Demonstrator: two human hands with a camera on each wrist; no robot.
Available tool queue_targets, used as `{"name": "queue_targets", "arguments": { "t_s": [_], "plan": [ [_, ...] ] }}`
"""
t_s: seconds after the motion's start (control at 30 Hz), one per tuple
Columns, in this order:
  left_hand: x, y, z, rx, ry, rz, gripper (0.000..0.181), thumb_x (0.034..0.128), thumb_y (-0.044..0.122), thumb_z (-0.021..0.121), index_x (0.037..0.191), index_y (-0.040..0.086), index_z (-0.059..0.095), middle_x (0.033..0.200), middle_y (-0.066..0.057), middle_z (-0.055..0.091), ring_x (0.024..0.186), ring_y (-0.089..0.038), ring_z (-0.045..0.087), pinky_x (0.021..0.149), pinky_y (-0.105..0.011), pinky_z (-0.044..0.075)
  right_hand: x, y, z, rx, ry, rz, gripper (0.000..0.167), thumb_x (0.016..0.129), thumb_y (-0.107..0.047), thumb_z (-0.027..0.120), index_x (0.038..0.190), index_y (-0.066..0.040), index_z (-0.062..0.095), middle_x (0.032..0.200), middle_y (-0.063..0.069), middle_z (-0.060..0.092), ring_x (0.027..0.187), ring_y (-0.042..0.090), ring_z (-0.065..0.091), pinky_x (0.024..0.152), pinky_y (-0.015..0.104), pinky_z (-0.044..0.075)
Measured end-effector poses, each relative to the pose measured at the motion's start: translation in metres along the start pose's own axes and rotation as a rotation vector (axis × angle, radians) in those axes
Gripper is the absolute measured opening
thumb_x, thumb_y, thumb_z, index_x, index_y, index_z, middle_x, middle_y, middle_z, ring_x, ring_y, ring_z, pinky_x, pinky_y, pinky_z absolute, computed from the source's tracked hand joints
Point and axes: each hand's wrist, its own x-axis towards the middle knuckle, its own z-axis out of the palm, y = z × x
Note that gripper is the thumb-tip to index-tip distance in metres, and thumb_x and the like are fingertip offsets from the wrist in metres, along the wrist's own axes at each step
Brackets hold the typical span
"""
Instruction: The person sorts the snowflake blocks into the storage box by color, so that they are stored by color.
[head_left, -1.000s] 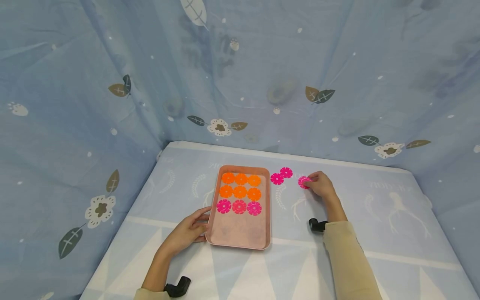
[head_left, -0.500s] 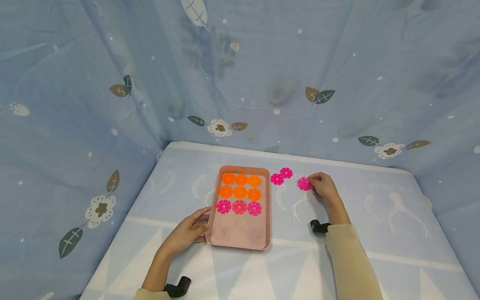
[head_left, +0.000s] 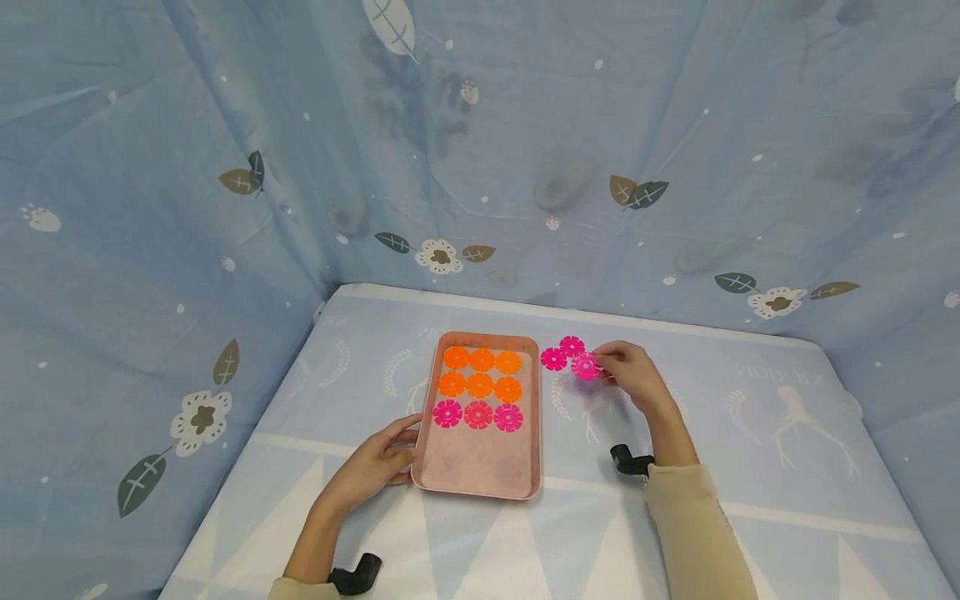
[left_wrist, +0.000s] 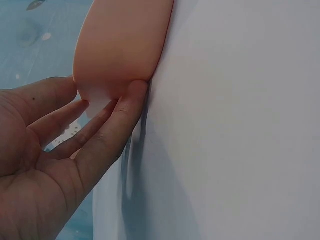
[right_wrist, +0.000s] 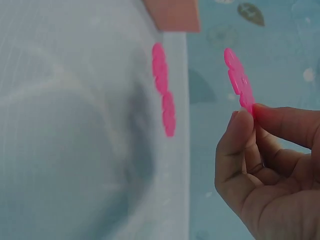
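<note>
My right hand [head_left: 633, 373] pinches a pink snowflake disc [head_left: 585, 367] between thumb and fingertips, held off the cloth. In the right wrist view that disc [right_wrist: 240, 80] stands nearly edge-on above my right hand [right_wrist: 275, 165]. Two more pink discs [head_left: 553, 359] lie touching on the cloth just left of it. Fingertips of my left hand [head_left: 371, 465] touch the left side of a pink tray [head_left: 476, 479]. Inside the tray, two rows of orange discs [head_left: 480, 384] lie above one row of pink discs [head_left: 477, 415]. The left wrist view shows fairly straight fingers against the tray wall [left_wrist: 125, 45].
A pale blue and white patterned cloth [head_left: 720, 467] covers the table. Blue printed curtains [head_left: 480, 167] hang behind and at both sides. A black wrist mount [head_left: 356, 575] sits on the left forearm, and another black mount [head_left: 630, 461] on the right.
The right hand has picked a pink disc up off the cloth and carried it left, toward the two lying discs. The left hand and tray have stayed put.
</note>
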Motion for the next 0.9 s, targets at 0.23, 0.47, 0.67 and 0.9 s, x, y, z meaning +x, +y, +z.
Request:
{"name": "queue_targets", "arguments": {
  "t_s": [0.23,0.47,0.67,0.9],
  "plan": [
    [0.0,0.0,0.0,-0.013,0.001,-0.004,0.056,0.1027,0.004,0.055,0.154,0.006,0.035,0.144,-0.028,0.043,0.117,-0.039,0.059,0.084,-0.045,0.058,-0.014,-0.027,0.018,0.027,-0.063,-0.074,0.024,0.102,-0.008,0.056,0.118,0.011,0.059,0.1,0.018,0.061,0.083,0.026,0.062,0.071,0.032,0.058],
    [-0.001,0.0,0.0,-0.007,0.01,-0.002,0.056,0.1025,0.005,0.056,0.154,0.008,0.036,0.144,-0.027,0.044,0.117,-0.038,0.059,0.083,-0.044,0.058,-0.021,-0.049,0.043,0.037,-0.123,-0.125,0.02,0.101,-0.009,0.059,0.114,0.007,0.061,0.1,0.018,0.062,0.085,0.035,0.061,0.07,0.034,0.06],
    [-0.001,0.0,-0.001,-0.007,0.006,-0.002,0.055,0.1028,0.004,0.055,0.155,0.008,0.036,0.144,-0.027,0.043,0.117,-0.038,0.059,0.083,-0.044,0.058,-0.021,-0.064,0.069,0.047,-0.206,-0.159,0.019,0.101,-0.009,0.06,0.114,0.005,0.063,0.099,0.018,0.063,0.086,0.038,0.062,0.074,0.043,0.06],
    [0.0,-0.002,-0.001,-0.013,-0.011,0.004,0.056,0.1032,0.003,0.054,0.155,0.007,0.034,0.145,-0.028,0.042,0.121,-0.04,0.057,0.085,-0.044,0.057,-0.019,-0.077,0.105,0.062,-0.297,-0.192,0.017,0.1,-0.009,0.062,0.11,0.005,0.064,0.094,0.016,0.061,0.08,0.043,0.063,0.073,0.05,0.059]
  ]
}}
